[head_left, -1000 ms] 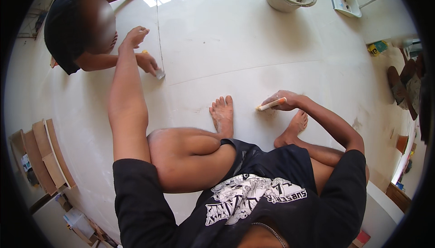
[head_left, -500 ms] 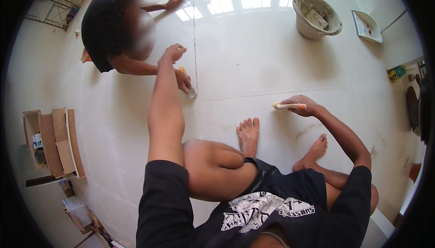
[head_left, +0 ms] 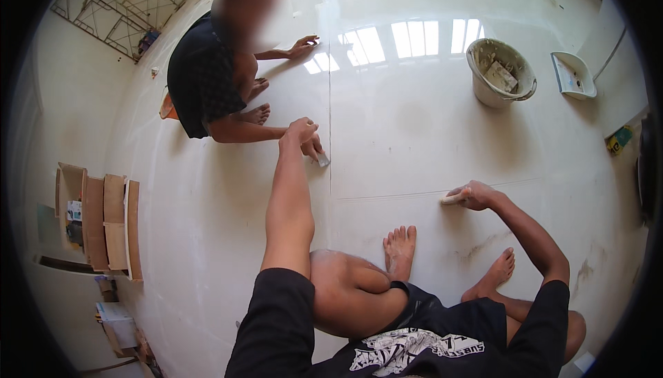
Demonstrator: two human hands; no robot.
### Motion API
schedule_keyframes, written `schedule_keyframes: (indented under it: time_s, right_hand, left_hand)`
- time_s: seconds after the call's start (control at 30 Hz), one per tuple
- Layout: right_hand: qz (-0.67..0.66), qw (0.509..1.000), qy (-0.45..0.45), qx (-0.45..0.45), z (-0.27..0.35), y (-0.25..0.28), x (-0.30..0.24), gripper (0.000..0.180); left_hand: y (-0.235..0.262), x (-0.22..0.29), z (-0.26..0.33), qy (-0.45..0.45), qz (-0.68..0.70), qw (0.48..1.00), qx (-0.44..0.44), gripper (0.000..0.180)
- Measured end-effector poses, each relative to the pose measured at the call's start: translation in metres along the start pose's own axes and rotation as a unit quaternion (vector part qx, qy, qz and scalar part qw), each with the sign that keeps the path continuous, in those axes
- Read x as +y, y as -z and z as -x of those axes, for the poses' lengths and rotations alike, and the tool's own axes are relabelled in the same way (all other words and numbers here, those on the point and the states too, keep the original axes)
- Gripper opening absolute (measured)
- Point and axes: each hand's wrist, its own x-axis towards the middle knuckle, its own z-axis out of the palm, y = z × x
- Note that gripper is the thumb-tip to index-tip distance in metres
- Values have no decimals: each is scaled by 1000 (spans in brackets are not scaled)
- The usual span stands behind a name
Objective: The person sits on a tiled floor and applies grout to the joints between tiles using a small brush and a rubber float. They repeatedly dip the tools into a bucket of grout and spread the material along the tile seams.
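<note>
Down on the white tiled floor, a small pale block lies along a thin grout line, well to the right of the person's bare feet. The right hand has its fingers clamped around the block's near end, pressing it flat against the tile, with the right arm stretched out from the lower right.

The left hand reaches far forward on a straight arm, its fingers curled together; whether it grips anything cannot be told. It sits touching or just beside the hand of a co-worker, who crouches across the floor in a dark top. That co-worker's hand holds a small grey scraper against the tile where two grout lines meet, while the co-worker's other hand is spread flat on the floor farther away.

Beyond the block, toward the upper right, stands a dirty white bucket with tools inside, and just beside it a flat white tray. Off to the left, open cardboard boxes stand against the wall.
</note>
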Motion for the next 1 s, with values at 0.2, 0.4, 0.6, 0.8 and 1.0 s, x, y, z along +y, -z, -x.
schedule_keyframes:
  time_s: [0.2,0.4,0.6,0.8,1.0]
  right_hand:
    - [-73,992,22,105,1,-4,30,34]
    - [-12,993,3,117,12,-29,44,43]
    - [-3,998,13,56,35,-61,36,50]
    - [-25,997,-22,-77,61,-38,-2,38]
    - [-116,988,-84,52,70,-48,7,39]
  left_hand:
    - [6,38,22,-56,-45,997,-2,36]
    - [1,50,35,12,-45,997,53,46]
    - [-4,16,9,-13,-56,995,78,50]
    - [-1,34,10,-25,-55,994,87,50]
    - [9,48,21,-30,-70,992,101,49]
